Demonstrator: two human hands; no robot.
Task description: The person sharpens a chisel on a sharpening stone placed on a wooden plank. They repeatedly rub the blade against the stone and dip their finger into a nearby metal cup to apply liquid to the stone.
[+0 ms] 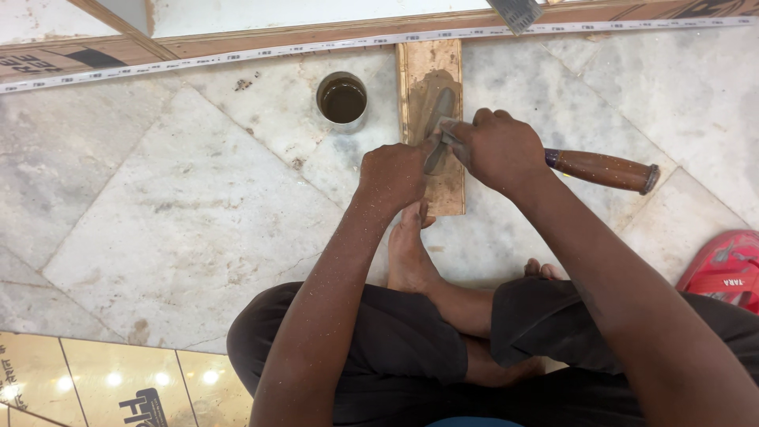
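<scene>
marble floor (pixel 198 221), both hands (pixel 451 154) gripping chisel (pixel 601 170) on board (pixel 431 71)

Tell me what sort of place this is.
Probably a carpentry or interior fit-out site inside a building. A person sits on a marble floor working a wooden-handled chisel on a sharpening stone in a wooden block, with plywood sheets nearby.

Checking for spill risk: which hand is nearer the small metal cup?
Left. The left hand sits just below-right of the metal cup; the right hand is farther right, gripping the chisel.
</scene>
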